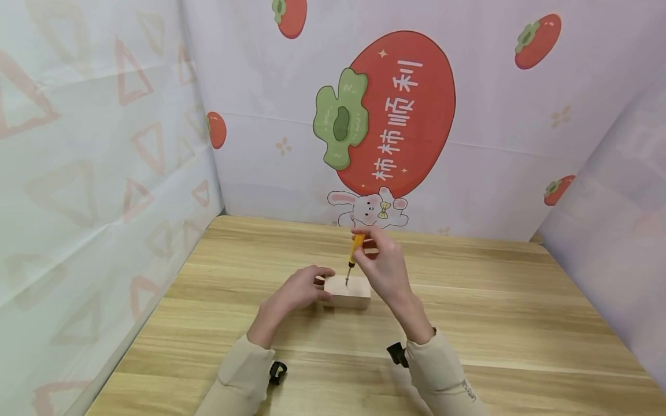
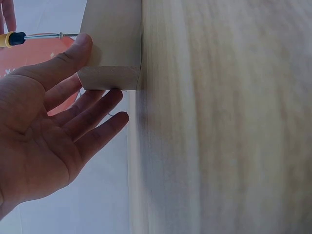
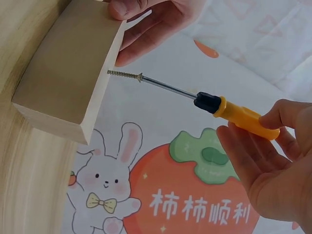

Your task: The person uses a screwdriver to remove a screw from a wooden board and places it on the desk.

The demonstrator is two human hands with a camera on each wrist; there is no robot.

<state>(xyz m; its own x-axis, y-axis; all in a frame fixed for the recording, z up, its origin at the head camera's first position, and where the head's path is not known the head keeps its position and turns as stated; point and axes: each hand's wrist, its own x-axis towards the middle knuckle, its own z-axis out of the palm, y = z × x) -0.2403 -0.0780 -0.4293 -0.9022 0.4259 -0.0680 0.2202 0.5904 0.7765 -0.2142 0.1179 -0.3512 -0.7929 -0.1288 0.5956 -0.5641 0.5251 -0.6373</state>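
Note:
A pale wooden block [image 1: 347,300] lies on the table, its left end held between the thumb and fingers of my left hand [image 1: 302,290]. A screw [image 3: 125,75] stands upright in the block's top face, with much of its threaded shank showing. My right hand [image 1: 389,267] grips the yellow handle of a screwdriver [image 3: 246,119] from above, between thumb and fingers. The screwdriver's metal shaft runs down to the screw head, its tip meeting it. In the left wrist view, the thumb of the left hand [image 2: 44,126] presses the block's edge near the screw.
The wood-grain table [image 1: 494,323] stretches around the block on all sides. A printed backdrop [image 1: 250,162] rises behind the table's far edge, and a patterned side sheet [image 1: 93,242] hangs along the left. Black wrist straps [image 1: 278,372] show at both sleeves.

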